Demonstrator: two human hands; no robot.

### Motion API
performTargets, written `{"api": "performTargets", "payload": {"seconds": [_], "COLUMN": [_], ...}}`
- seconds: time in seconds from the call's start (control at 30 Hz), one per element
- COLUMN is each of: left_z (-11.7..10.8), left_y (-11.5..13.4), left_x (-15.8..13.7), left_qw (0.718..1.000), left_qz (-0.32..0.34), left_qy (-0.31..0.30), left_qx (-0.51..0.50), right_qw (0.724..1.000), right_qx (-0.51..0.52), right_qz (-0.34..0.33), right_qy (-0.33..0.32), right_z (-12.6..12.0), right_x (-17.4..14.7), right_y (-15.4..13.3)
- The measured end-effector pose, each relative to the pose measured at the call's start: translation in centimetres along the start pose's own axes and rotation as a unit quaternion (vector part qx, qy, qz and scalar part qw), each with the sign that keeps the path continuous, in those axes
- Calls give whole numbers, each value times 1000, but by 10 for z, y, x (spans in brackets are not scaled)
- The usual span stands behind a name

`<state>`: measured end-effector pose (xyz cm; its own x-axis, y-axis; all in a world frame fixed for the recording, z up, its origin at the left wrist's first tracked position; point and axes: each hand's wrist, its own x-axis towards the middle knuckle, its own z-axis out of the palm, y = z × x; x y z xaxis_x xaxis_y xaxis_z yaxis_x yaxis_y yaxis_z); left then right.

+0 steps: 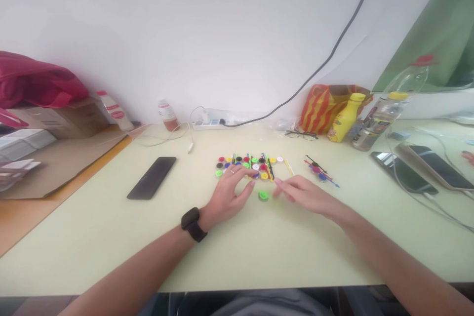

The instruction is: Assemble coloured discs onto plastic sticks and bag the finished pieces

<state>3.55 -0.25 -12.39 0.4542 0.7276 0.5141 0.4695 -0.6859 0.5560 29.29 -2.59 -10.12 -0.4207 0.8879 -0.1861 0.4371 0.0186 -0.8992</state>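
Note:
My left hand [230, 193], a watch on its wrist, reaches over a cluster of small coloured discs with its thumb and index finger apart. Its index fingertip is at a blue disc [255, 174] and hides part of the cluster. A single green disc [263, 195] lies on the table between my hands. To its right is my right hand [301, 192], fingers stretched out and apart, slightly blurred. Its fingertips are close to the lower end of a black and yellow stick [269, 169]. A white and yellow stick [288, 167] lies just beyond that hand.
Several dark, red and blue pointed sticks [321, 173] lie to the right. A black phone [151, 177] rests at left, two more phones [403, 173] with cables at right. Glasses [301, 135], a power strip [211, 124], a yellow bottle [346, 117] and a striped bag [314, 108] line the wall.

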Motion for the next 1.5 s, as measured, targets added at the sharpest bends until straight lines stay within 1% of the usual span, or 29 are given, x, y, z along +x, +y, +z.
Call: {"api": "performTargets", "payload": {"seconds": [0.03, 0.07, 0.1, 0.13, 0.23, 0.3, 0.37, 0.47, 0.73, 0.9, 1.0, 1.1, 1.2, 1.27, 1.4, 1.5], "left_z": [0, 0, 0, -1, -1, -1, -1, 0, 0, 0, 0, 0, 0, 0, -1, -2], "left_y": [0, 1, 1, 1, 2, 2, 1, 1, 2, 3, 3, 2, 2, 3, 5, 7], "left_x": [0, 1, 1, 1, 0, 0, 0, 0, 1, 1, 1, 0, -1, -2, -3, -4], "left_qw": [1000, 1000, 1000, 1000, 1000, 1000, 1000, 1000, 1000, 1000, 999, 999, 996, 993, 991, 991], "left_qz": [-2, -4, -5, -5, -2, -2, 0, 4, 11, 9, 9, 7, 13, 21, 34, 29], "left_qy": [3, 4, 4, 3, -1, -8, -13, -12, -23, -27, -32, -51, -91, -114, -129, -131], "left_qx": [1, 2, 2, 3, 6, 8, 8, 6, -6, -9, -13, -17, -14, -11, -11, -9], "right_qw": [997, 991, 986, 985, 992, 993, 994, 996, 992, 989, 986, 983, 975, 968, 962, 962], "right_qx": [28, 57, 84, 105, 125, 105, 68, 18, -64, -96, -107, -128, -167, -192, -212, -215], "right_qz": [1, -4, -12, -20, -21, -16, -18, -34, -93, -111, -120, -126, -140, -153, -158, -158], "right_qy": [-67, -120, -145, -136, -12, 54, 86, 79, 48, 29, 40, 46, 34, 44, 73, 66], "right_z": [-1, -2, -4, -5, -9, -9, -8, -4, 8, 13, 13, 13, 14, 14, 16, 17], "right_x": [-2, -3, -4, -4, -1, 3, 7, 10, 13, 13, 13, 13, 12, 13, 14, 12], "right_y": [-2, -3, -4, -5, -2, 2, 6, 10, 18, 21, 22, 21, 20, 20, 19, 19]}}
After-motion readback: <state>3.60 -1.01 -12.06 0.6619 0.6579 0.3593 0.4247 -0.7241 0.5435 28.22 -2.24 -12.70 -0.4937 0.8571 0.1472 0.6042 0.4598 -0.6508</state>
